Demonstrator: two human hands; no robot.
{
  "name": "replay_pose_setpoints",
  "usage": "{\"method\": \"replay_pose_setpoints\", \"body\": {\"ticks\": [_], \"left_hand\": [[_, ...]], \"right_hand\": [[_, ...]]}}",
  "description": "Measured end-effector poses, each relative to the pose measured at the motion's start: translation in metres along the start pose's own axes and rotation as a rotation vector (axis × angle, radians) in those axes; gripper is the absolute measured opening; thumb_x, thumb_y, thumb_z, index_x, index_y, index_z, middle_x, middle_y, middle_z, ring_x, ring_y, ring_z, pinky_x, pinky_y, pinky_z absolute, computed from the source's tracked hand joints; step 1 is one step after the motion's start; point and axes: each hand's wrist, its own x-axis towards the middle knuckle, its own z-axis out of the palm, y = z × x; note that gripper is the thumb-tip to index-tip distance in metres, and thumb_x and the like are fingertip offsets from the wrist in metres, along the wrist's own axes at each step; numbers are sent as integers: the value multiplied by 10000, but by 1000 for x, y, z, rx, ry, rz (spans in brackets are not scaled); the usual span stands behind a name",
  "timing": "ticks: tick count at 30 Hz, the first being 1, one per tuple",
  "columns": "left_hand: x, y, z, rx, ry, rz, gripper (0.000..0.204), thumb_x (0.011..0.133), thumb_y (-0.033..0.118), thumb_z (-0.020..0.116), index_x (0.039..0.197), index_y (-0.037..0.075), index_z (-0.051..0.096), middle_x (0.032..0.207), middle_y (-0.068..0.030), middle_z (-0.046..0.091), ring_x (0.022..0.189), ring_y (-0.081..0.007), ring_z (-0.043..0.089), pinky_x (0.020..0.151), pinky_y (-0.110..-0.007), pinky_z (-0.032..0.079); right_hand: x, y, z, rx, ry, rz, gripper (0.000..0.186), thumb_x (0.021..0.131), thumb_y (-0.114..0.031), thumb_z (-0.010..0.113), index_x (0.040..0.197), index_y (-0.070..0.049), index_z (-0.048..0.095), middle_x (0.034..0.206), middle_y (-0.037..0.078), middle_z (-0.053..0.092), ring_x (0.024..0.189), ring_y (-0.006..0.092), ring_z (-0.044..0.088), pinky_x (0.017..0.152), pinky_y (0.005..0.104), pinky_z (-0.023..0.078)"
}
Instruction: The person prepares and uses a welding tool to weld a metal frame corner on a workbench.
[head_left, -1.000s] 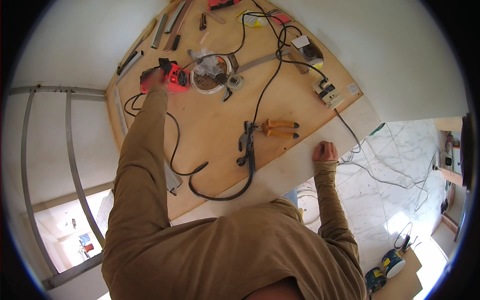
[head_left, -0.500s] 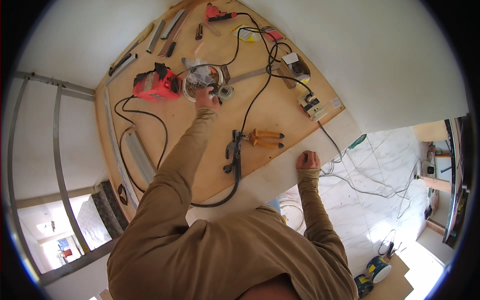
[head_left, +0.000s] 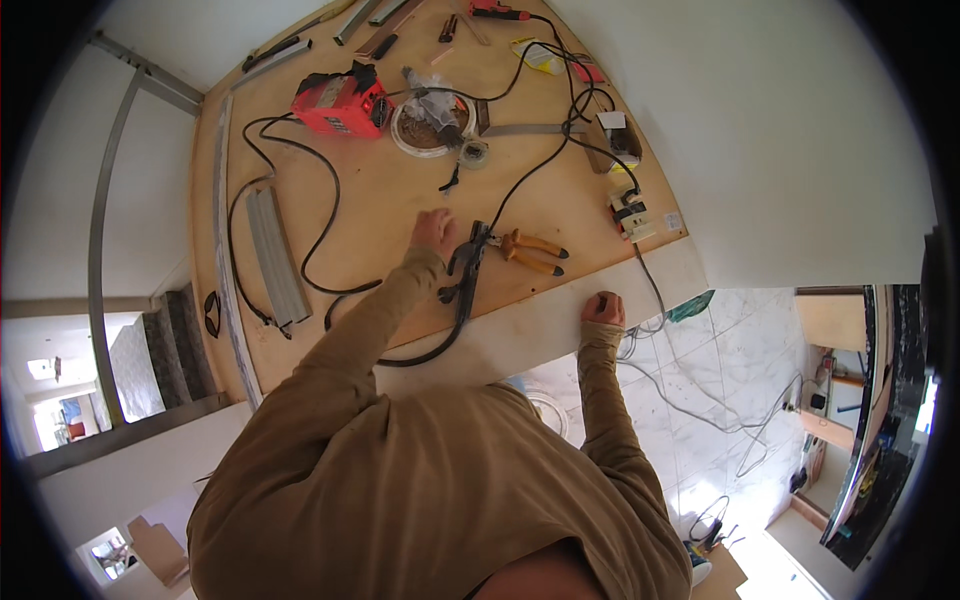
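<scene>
My left hand (head_left: 434,230) hovers over the wooden board, its fingers curled and slightly blurred; what they hold, if anything, does not show. Just right of it lies a black clamp-like tool (head_left: 468,270) on a thick cable, beside pliers (head_left: 532,252) with orange handles. Farther off, a round white-rimmed container (head_left: 425,151) holds brownish bits and a crumpled clear plastic bag (head_left: 433,106). A small glass jar (head_left: 474,154) and a small black piece (head_left: 450,180) lie close by. At the board's near right edge rests my right hand (head_left: 602,308), closed around something dark I cannot make out.
A red power unit (head_left: 343,103) with black cables stands far left. Metal profiles (head_left: 276,255) lie on the left side. An open box (head_left: 612,140) and a socket block (head_left: 631,215) sit at the right. Grey cable (head_left: 690,405) trails over the tiled floor.
My left hand has drawn back from the round container toward the clamp-like tool. My right hand remains closed at the edge. The whole view has shifted slightly.
</scene>
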Motion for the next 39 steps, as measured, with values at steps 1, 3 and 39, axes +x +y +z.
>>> {"method": "replay_pose_setpoints", "body": {"ticks": [1,3,39], "left_hand": [[-29,15,-1,27,-77,-28,375,890,294,632,1190,73,590,1076,-177,576,999,-333,582,880,-419,476],[-84,35,-6,91,-145,16,402,875,303,662,1176,44,596,1069,-168,594,984,-314,601,842,-407,494],[-54,127,-35,-403,-306,-184,262,908,172,654,1070,-34,668,934,-73,702,796,-138,651,752,-267,525]], "right_hand": [[-1,3,-1,-10,-5,-16,48,800,-87,605,838,-67,625,787,132,625,703,341,605,651,449,496],[7,-3,2,153,-98,270,77,828,-105,613,863,-46,648,775,135,646,682,281,630,640,401,514],[90,-206,21,619,-804,-227,270,910,-246,590,1024,-14,669,817,120,669,690,216,635,632,346,512]]}}
